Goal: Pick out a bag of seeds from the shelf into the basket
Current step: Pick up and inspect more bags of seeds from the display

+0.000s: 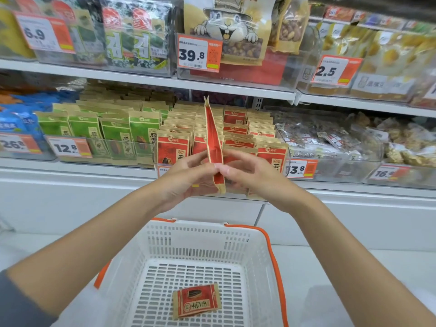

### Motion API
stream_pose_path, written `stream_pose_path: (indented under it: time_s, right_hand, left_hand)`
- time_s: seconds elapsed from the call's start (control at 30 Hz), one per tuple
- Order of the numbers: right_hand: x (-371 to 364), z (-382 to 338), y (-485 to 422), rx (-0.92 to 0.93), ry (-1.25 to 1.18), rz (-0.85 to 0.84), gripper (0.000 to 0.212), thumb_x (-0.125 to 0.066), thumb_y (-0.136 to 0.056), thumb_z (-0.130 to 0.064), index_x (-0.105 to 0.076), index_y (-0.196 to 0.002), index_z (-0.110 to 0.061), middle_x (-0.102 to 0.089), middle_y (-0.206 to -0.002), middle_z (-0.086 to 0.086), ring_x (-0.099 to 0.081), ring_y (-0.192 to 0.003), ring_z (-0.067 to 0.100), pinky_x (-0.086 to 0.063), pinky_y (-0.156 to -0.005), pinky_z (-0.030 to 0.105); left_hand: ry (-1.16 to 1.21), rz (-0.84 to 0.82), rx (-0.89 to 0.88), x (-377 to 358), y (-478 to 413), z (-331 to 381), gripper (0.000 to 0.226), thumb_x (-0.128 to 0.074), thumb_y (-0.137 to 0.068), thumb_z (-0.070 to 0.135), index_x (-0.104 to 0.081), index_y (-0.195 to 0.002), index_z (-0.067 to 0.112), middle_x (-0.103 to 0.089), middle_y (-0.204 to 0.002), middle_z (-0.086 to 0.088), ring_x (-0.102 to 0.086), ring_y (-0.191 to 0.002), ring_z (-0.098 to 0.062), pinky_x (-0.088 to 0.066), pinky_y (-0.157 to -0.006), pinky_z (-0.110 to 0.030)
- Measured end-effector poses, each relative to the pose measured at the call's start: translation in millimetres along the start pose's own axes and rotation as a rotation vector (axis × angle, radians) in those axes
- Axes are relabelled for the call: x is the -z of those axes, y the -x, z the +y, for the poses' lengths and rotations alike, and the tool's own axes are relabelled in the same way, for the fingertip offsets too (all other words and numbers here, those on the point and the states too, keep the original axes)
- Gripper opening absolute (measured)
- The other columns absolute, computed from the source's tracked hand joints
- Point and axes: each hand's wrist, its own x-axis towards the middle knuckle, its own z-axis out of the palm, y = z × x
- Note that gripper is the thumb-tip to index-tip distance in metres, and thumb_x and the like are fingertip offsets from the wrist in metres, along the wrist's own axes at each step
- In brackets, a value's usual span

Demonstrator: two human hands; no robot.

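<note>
The red-and-tan paper bag of seeds [213, 142] stood upright and edge-on at the centre of the frame, off the white shelf [94, 172] and in the air above the white plastic basket [198, 228], held by its lower end. The left hand [188, 175] pinched it, thumb pressed on the near edge, and the right hand [250, 173] had its fingers curled against the other face, so both hands gripped the one bag. The main risk, as I judged it, was the hold itself: the grip sat low and the tall top was unsupported, so the bag could tip or slip through the fingers when one hand let go. It might then land on the floor or on the basket's rim and not inside. Pulling back carelessly could also catch the row of matching red seed bags [173, 147] packed just behind the hands and drag one out of its clear bin. A small red seed packet [197, 300] already lay flat on the basket floor at lower centre. The orange basket handle [271, 251] ran along the right rim, near the likely path down. Green seed bags [118, 135] filled the bin to the left, and orange price tags [300, 169] hung along the shelf front.
</note>
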Motion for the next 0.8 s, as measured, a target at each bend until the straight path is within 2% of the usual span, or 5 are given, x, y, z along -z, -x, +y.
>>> stream_pose_path:
  time_s: [0.1, 0.23, 0.4, 0.6, 0.8]
  right_hand:
    - [-1.9, -2.8, -3.6, 0.042, -0.048, 0.138, 0.090, -0.069, -0.070, -0.055, -0.037, -0.149, -0.030, -0.058, -0.135, 0.000, -0.060, -0.119, 0.010, -0.056, -0.083, 0.022]
    - [6.3, -3.5, -4.7, 0.054, -0.088, 0.238, 0.102, -0.071, -0.065, -0.063, -0.025, -0.153, -0.040, -0.046, -0.147, 0.001, -0.050, -0.127, 0.007, -0.044, -0.102, 0.029]
    - [8.2, -0.6, -4.3, 0.066, -0.045, 0.252, 0.097, -0.072, -0.063, -0.064, -0.031, -0.149, -0.044, -0.046, -0.147, 0.005, -0.049, -0.132, 0.016, -0.043, -0.109, 0.041]
    - [10.2, 2.3, -6.1, 0.099, 0.039, 0.233, 0.070, -0.066, -0.087, -0.047, -0.034, -0.148, -0.042, -0.057, -0.136, 0.001, -0.055, -0.124, 0.013, -0.049, -0.102, 0.033]
    - [8.3, 2.3, -5.6, 0.089, 0.054, 0.297, 0.067, -0.068, -0.087, -0.045, -0.037, -0.146, -0.040, -0.055, -0.120, -0.013, -0.055, -0.121, 0.014, -0.049, -0.101, 0.035]
  left_hand:
    - [-0.107, -0.069, 0.025, 1.4, -1.3, -6.2, 0.078, -0.079, -0.073, 0.017, -0.049, -0.145, 0.026, -0.067, -0.129, -0.002, -0.068, -0.113, -0.017, -0.057, -0.085, -0.032]
    - [-0.158, -0.208, 0.134, 1.4, 0.1, -11.0, 0.091, -0.084, -0.068, 0.015, -0.044, -0.148, 0.030, -0.063, -0.135, -0.003, -0.065, -0.119, -0.019, -0.054, -0.096, -0.036]
    - [-0.119, -0.265, 0.169, 2.4, 0.3, -11.4, 0.079, -0.075, -0.077, 0.007, -0.045, -0.147, 0.027, -0.064, -0.134, -0.005, -0.062, -0.123, -0.025, -0.048, -0.106, -0.045]
    - [-0.045, -0.302, 0.179, 2.3, 0.5, -11.6, 0.062, -0.069, -0.079, 0.002, -0.056, -0.136, 0.018, -0.068, -0.117, -0.012, -0.067, -0.110, -0.027, -0.056, -0.094, -0.036]
    - [-0.063, -0.277, 0.159, 0.0, -0.5, -10.5, 0.056, -0.066, -0.082, 0.014, -0.057, -0.136, 0.020, -0.067, -0.127, -0.009, -0.065, -0.116, -0.025, -0.054, -0.094, -0.036]
